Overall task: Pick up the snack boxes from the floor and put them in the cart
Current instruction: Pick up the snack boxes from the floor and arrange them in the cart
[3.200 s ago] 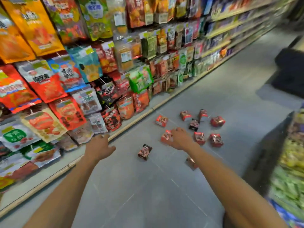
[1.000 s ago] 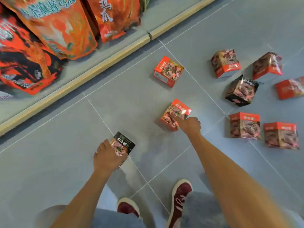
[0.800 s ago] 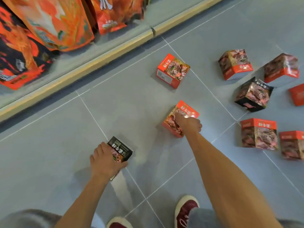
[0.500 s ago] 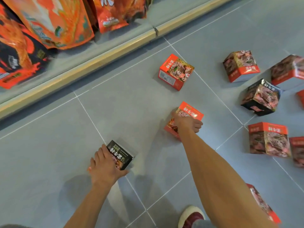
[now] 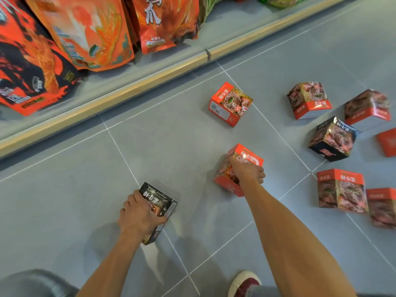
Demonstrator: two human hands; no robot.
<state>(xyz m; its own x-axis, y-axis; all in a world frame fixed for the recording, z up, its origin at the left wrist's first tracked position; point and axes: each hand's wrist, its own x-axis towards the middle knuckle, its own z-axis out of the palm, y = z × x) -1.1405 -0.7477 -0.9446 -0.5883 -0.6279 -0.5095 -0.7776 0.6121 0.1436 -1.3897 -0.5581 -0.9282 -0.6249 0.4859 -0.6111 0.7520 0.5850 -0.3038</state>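
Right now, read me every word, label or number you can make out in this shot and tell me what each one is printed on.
"128": black and red snack bag on the shelf, far left; the rest is blurred.
"素牛排": black box in the left hand, printed upside down.
One large white Chinese character, cut off by the frame's top: red snack bag.
Red box in the right hand and the other floor boxes: lettering too blurred.

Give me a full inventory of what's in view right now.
Red snack boxes: seven, six loose on the floor at right, one in the right hand.
Black snack boxes: two, one on the floor at right, one in the left hand.
Snack bags: several, mostly orange and red, bottom shelf at top left.
Floor: grey tiles.
Shoe: one, dark red, bottom edge.
Hands: left and right, each gripping a box.
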